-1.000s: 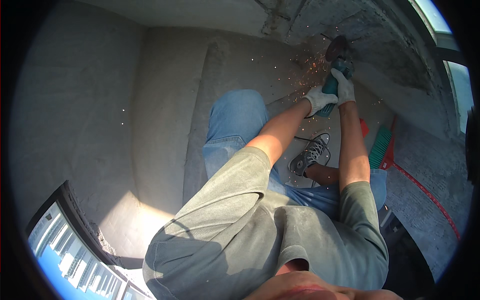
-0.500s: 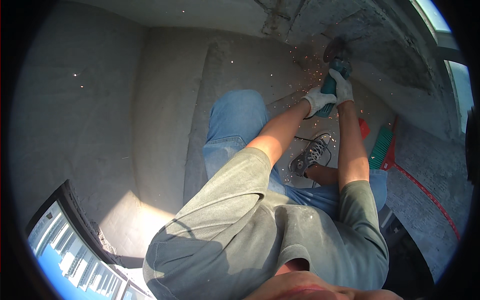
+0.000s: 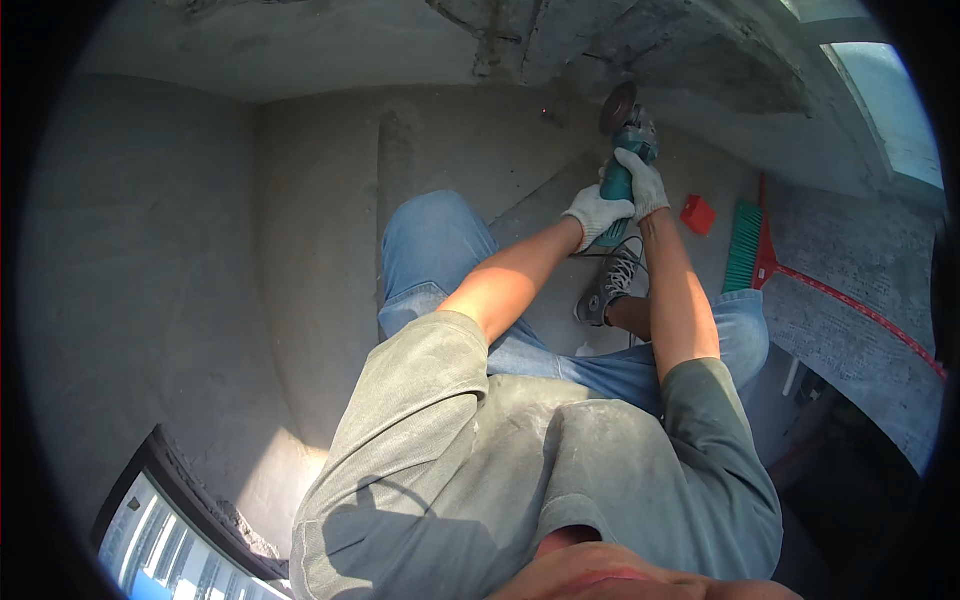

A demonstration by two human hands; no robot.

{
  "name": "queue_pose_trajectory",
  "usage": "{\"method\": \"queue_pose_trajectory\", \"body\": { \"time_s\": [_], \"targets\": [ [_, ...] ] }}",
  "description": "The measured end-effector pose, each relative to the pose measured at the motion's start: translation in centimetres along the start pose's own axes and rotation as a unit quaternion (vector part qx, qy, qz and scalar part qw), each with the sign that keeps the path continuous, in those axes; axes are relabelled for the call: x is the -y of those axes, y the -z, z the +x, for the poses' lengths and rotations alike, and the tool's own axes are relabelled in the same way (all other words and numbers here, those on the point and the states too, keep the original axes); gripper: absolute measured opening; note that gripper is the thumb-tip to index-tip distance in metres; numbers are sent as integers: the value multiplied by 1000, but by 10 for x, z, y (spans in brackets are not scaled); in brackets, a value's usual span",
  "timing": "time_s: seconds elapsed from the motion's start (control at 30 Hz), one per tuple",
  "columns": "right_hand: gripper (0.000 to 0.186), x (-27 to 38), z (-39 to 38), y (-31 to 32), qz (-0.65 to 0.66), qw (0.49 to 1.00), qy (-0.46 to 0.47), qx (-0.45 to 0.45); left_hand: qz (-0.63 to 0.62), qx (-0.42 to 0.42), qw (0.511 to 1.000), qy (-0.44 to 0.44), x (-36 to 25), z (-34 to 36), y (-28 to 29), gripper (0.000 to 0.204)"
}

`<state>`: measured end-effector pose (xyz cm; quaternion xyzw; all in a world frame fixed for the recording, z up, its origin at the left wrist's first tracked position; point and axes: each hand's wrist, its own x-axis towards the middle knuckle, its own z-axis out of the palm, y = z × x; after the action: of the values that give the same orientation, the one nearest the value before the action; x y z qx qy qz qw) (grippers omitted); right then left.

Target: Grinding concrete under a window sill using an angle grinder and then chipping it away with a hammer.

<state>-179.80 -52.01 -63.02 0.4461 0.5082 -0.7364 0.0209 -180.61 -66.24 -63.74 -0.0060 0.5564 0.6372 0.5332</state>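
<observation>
A teal angle grinder (image 3: 617,184) is held out in front of me by both hands, which wear white knit gloves. My left hand (image 3: 598,212) grips the rear of its body, near the cord end. Further forward, my right hand (image 3: 643,182) is closed round the body just behind the metal head. At the far end the dark reddish disc (image 3: 619,107) shows its flat side, close to the rough concrete wall (image 3: 690,75). Whether the disc touches the wall, I cannot tell. No sparks fly from it.
A red box-like object (image 3: 698,215) lies right of my arms. Beyond it is a broom (image 3: 745,245) with green bristles and a red handle. A dark cord runs by my sneaker (image 3: 610,285). Windows (image 3: 885,105) stand at the far right and lower left (image 3: 170,540).
The spray of sparks has stopped. Both hands have drawn the grinder back toward me from the wall, and its disc is now plainly visible. The whole view has shifted somewhat.
</observation>
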Motion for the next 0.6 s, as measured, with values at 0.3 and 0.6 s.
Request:
{"method": "queue_pose_trajectory", "body": {
  "time_s": [0.3,0.6],
  "targets": [
    [38,3,-3,-10,38,999,8,18,-22,-3,1000,1,-5,1,7,49],
    [45,18,30,-35,60,996,16,60,-43,-45,998,-17,-27,18,28,48]
  ]
}}
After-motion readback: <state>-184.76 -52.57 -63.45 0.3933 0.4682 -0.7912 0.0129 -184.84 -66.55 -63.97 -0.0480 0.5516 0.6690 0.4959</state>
